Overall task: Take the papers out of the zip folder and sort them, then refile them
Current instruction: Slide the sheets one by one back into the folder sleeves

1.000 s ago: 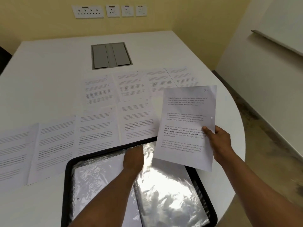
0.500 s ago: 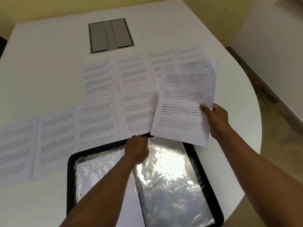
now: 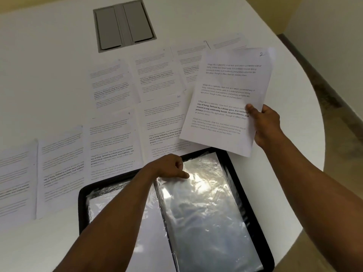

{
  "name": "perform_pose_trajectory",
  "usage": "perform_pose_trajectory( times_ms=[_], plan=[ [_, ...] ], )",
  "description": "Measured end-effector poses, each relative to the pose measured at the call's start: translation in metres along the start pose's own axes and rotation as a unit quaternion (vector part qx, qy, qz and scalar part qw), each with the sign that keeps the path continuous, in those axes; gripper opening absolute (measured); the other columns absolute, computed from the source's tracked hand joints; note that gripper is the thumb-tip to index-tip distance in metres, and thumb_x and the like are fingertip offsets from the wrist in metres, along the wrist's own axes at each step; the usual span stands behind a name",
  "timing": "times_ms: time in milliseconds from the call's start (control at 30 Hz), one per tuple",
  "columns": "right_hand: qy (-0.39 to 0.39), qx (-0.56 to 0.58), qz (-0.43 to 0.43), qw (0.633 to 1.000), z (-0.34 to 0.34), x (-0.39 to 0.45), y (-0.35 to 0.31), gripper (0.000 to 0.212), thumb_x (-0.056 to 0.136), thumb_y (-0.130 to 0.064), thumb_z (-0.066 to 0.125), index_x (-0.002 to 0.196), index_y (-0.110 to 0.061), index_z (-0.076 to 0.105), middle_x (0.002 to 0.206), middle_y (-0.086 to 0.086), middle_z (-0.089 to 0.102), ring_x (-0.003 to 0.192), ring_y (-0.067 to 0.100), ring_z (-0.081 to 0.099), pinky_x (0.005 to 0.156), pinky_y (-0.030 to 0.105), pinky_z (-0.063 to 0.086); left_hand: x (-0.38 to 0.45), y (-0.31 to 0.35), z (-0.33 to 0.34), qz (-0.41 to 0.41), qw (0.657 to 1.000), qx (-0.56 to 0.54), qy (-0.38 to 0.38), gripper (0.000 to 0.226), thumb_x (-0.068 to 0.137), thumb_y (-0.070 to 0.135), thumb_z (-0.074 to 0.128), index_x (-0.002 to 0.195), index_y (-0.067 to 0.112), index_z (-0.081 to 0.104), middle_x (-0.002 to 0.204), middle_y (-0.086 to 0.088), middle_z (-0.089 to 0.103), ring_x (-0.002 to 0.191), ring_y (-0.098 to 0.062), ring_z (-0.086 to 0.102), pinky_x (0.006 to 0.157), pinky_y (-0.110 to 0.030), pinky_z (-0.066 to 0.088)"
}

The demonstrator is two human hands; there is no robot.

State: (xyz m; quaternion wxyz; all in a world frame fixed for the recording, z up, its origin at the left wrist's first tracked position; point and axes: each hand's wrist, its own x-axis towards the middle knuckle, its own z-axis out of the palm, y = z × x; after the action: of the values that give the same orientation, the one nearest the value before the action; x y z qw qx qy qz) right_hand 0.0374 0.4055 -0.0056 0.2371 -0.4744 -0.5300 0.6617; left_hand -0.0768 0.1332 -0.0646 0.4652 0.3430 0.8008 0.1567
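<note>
The zip folder (image 3: 253, 222) lay open on the white tabletop (image 3: 43, 75) at the near edge, black border framing glossy clear plastic sleeves (image 3: 206, 216) that caught a strong glare. The left hand (image 3: 169, 167) rested at the top of the right-hand sleeve, fingers loosely curled and the thumb extended flat on the plastic near the sleeve's upper left corner; whether it pinched the sleeve edge could not be told. The right hand (image 3: 265, 124) gripped a printed sheet (image 3: 225, 99) by its right edge, thumb on the front face and the other fingers behind, holding it tilted above the tabletop just beyond the folder's far right corner. The sheet carried a handwritten "2" in its top right corner. The remaining printed papers (image 3: 112, 142) lay flat in two overlapping rows beyond and to the left of the folder; handwritten "9" and "10" were legible on two of the near-row sheets, the other marks too faint to read. A grey recessed cable hatch (image 3: 123, 24) sat in the tabletop behind the far row.
</note>
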Motion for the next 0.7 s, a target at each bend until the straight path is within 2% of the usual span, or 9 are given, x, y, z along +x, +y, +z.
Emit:
perform_pose_trajectory(
  times_ms=[100,200,300,367,500,600,700],
  plan=[
    [0.004,0.004,0.004,1.000,0.003,0.005,0.003,0.013,0.085,-0.017,0.073,0.098,-0.019,0.069,0.105,0.002,0.072,0.098,0.023,0.069,0.092,0.042,0.055,0.002,-0.001,-0.004,0.022,0.999,-0.038,-0.008,0.021,0.076,0.031,0.080,0.086,0.017,0.069,0.071,0.015,0.057,0.068,-0.002,0.052,0.067,-0.020,0.041],
    [0.009,0.008,0.009,1.000,0.006,0.009,0.005,0.012,0.085,-0.017,0.074,0.095,-0.020,0.069,0.104,0.002,0.072,0.099,0.023,0.069,0.093,0.043,0.055,0.004,0.001,-0.004,0.024,0.999,-0.043,-0.021,0.020,0.077,0.032,0.079,0.088,0.017,0.073,0.070,0.019,0.061,0.068,0.004,0.054,0.067,-0.017,0.041],
    [0.009,0.012,0.009,1.000,0.008,0.011,0.008,0.011,0.085,-0.016,0.073,0.094,-0.020,0.069,0.103,0.002,0.072,0.095,0.022,0.069,0.093,0.042,0.055,0.006,0.003,-0.003,0.008,0.998,-0.048,-0.051,0.025,0.075,0.041,0.079,0.087,0.020,0.074,0.085,0.014,0.069,0.084,-0.003,0.061,0.081,-0.024,0.048],
    [0.009,0.011,0.010,1.000,0.009,0.012,0.010,0.011,0.085,-0.016,0.073,0.094,-0.020,0.069,0.103,0.002,0.072,0.094,0.022,0.069,0.093,0.042,0.055,0.008,0.007,-0.002,-0.001,0.997,-0.045,-0.059,0.032,0.075,0.048,0.076,0.091,0.020,0.074,0.093,0.009,0.071,0.090,-0.009,0.063,0.085,-0.029,0.049],
    [0.009,0.010,0.015,1.000,0.009,0.014,0.012,0.013,0.084,-0.017,0.074,0.096,-0.019,0.069,0.104,0.003,0.073,0.097,0.024,0.070,0.091,0.042,0.055,0.010,0.014,0.001,-0.028,0.992,-0.116,-0.049,0.045,0.076,0.056,0.072,0.099,0.018,0.072,0.090,0.003,0.067,0.078,-0.012,0.060,0.068,-0.022,0.050],
    [0.012,0.014,0.015,1.000,0.008,0.015,0.012,0.011,0.085,-0.016,0.073,0.094,-0.020,0.069,0.102,0.002,0.073,0.091,0.022,0.070,0.090,0.042,0.056,0.010,0.017,-0.002,-0.027,0.997,-0.055,-0.037,0.056,0.073,0.061,0.072,0.110,0.018,0.067,0.097,0.007,0.063,0.088,-0.013,0.060,0.073,-0.023,0.045],
    [0.011,0.019,0.014,1.000,0.008,0.016,0.012,0.011,0.085,-0.015,0.073,0.094,-0.020,0.069,0.102,0.003,0.073,0.089,0.020,0.070,0.089,0.041,0.056,0.008,0.018,-0.005,-0.043,0.996,0.075,-0.039,0.064,0.076,0.067,0.064,0.096,0.006,0.064,0.091,-0.002,0.062,0.082,-0.018,0.057,0.069,-0.026,0.040]
  ],
)
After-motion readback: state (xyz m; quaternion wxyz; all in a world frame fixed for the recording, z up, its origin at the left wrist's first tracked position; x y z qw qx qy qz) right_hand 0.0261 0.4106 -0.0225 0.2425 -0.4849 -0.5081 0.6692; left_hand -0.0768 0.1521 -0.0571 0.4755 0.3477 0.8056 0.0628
